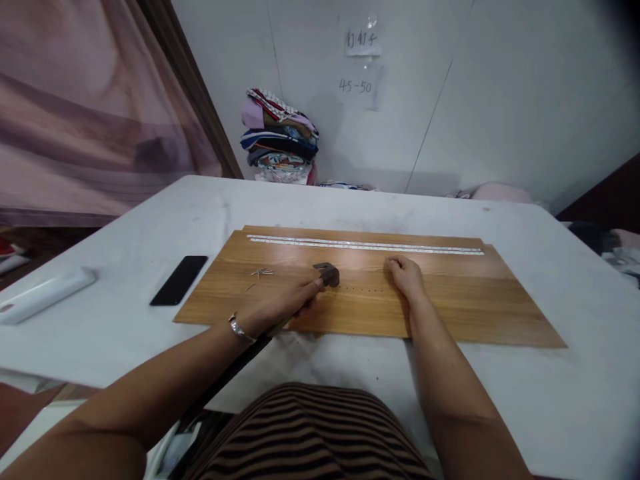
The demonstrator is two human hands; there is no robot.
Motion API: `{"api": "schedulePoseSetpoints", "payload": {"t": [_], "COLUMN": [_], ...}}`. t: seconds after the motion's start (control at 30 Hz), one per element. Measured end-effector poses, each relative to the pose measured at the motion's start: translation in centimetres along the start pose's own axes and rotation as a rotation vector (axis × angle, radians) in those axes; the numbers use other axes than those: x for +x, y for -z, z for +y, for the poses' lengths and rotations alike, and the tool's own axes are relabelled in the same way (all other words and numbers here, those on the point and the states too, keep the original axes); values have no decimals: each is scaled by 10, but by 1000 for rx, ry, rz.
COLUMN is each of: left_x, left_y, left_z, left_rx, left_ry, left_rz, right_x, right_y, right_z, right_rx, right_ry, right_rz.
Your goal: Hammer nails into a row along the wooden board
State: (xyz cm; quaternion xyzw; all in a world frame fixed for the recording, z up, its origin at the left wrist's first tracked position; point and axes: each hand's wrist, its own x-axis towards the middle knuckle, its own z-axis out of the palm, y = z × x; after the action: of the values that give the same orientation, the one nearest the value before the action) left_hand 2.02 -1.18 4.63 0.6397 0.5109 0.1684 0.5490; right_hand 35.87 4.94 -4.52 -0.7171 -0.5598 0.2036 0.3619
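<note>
My left hand is closed around a claw hammer, gripping it close to the dark metal head. The hammer is just above or on a wooden board; I cannot tell which. Along the board runs a short row of small dark dots, nail heads or holes, between my hands. My right hand is at the row's right end with its fingers pinched together; anything in them is too small to make out. Several loose nails lie on the board's left part. Two white marked strips stretch along its far side.
The board lies on a white table. A black phone is left of the board, and a white cylindrical object is further left. Folded clothes are stacked beyond the far edge, beside a wall with paper notes. A pink curtain hangs left.
</note>
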Motion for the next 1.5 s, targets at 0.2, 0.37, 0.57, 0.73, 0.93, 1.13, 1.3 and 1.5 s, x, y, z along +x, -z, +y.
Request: {"api": "schedulePoseSetpoints", "payload": {"t": [0.2,0.37,0.57,0.73,0.93,1.13,1.3,1.5], "left_x": [-8,2,-5,-9,-1,-8,-4,1], "left_y": [3,0,1,2,0,3,2,1], "left_z": [15,-6,6,18,3,12,7,1], "left_rx": [13,-19,3,15,8,-6,-14,-14], "left_ry": [0,38,17,-9,37,9,29,23], "left_rz": [2,22,8,6,22,2,17,-5], "right_x": [-1,-2,-2,-2,-3,-3,-3,-3], "right_y": [0,2,3,2,3,4,3,4], "right_z": [-1,-5,-6,-4,-5,-7,-7,-7], "right_rx": [-6,-36,-37,-32,-43,-45,-46,-56], "right_ry": [5,-17,-17,-11,-5,-26,-19,-20], "right_rz": [16,-16,-20,-4,-10,-17,-9,-19]}}
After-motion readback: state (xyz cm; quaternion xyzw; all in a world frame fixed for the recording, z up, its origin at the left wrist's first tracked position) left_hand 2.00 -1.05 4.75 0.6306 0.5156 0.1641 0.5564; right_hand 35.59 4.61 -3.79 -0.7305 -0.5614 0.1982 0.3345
